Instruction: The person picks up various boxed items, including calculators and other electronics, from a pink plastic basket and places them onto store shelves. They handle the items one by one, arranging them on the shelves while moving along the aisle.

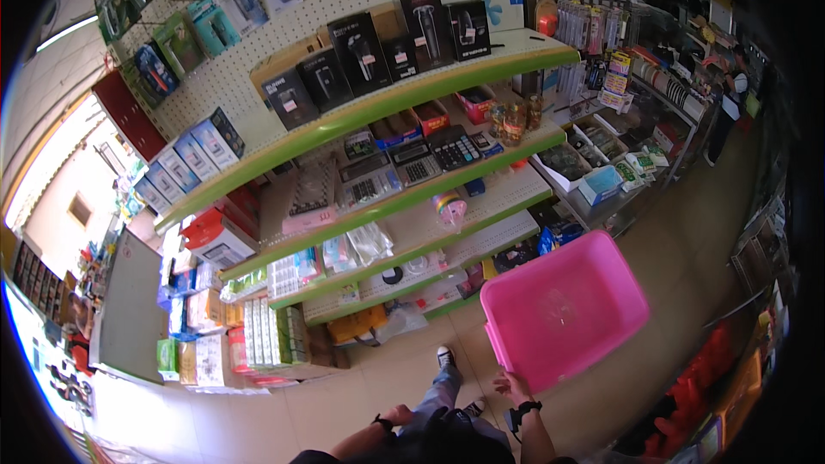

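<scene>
A large pink plastic tub [561, 309], with nothing seen inside it, stands to the right in front of the shelf unit. My right hand [514, 388] is at the tub's near left corner, palm partly up with fingers loosely spread; whether it touches the rim cannot be told. My left hand [398, 415] hangs low before my body with its fingers curled, and nothing shows in it. In front of me, calculators [420, 169], glass jars [514, 122] and boxed shavers [361, 55] stand on green-edged shelves [387, 196].
Stacked cartons [213, 354] stand on the floor at the left, beside a grey counter [129, 309]. Red goods [696, 386] border the right side. Farther along the aisle [696, 206] a person [728, 103] stands near a display table. A yellow bag [358, 324] lies under the lowest shelf.
</scene>
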The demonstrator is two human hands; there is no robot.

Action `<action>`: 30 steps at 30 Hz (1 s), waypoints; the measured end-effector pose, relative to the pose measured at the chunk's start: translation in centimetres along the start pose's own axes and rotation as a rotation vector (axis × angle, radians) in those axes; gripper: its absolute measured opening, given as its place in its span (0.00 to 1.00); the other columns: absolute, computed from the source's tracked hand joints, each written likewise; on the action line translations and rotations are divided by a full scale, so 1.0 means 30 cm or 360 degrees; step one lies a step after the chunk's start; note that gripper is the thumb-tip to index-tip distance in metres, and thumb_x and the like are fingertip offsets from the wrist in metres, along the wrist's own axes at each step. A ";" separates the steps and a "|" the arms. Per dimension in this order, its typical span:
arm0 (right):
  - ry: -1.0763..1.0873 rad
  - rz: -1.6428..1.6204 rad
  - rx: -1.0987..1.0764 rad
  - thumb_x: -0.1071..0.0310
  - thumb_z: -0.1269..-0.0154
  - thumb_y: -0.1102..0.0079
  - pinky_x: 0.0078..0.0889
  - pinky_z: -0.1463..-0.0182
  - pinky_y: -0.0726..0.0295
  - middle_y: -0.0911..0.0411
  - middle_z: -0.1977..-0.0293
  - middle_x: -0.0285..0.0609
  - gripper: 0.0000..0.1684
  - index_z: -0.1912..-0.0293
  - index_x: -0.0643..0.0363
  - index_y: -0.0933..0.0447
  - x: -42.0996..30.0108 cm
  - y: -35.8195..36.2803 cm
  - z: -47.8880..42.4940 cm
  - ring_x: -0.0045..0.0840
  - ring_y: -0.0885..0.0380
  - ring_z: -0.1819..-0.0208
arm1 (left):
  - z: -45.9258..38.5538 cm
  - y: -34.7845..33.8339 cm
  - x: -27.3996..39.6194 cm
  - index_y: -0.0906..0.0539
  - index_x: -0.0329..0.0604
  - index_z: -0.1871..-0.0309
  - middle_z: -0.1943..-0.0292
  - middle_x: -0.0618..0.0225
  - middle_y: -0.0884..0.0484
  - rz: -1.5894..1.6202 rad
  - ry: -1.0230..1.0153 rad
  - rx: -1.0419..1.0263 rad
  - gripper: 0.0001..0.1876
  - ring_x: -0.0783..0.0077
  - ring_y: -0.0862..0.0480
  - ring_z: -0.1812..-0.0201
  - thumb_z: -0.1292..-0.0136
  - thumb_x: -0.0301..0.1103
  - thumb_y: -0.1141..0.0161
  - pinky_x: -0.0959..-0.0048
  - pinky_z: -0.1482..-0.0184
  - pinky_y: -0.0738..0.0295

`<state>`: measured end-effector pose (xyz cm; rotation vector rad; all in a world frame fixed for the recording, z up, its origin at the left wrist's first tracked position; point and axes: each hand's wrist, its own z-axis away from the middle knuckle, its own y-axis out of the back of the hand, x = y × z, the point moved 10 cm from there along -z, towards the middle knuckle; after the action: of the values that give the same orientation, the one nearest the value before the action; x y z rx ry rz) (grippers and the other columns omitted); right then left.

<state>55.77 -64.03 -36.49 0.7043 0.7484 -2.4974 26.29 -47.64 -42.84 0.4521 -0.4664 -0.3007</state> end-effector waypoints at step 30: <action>0.0003 0.0858 0.0001 0.54 0.40 0.49 0.17 0.65 0.28 0.23 0.66 0.35 0.20 0.53 0.55 0.28 -0.487 -0.416 -0.309 0.15 0.26 0.69 | -0.401 0.581 -0.434 0.22 0.39 0.61 0.64 0.52 0.22 0.0596 -0.0172 0.0163 0.20 0.57 0.23 0.58 0.46 0.47 0.48 0.66 0.59 0.30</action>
<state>63.62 -45.27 -30.05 0.7867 0.4765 -2.0055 24.16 -23.59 -48.76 0.4396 -0.6625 0.0611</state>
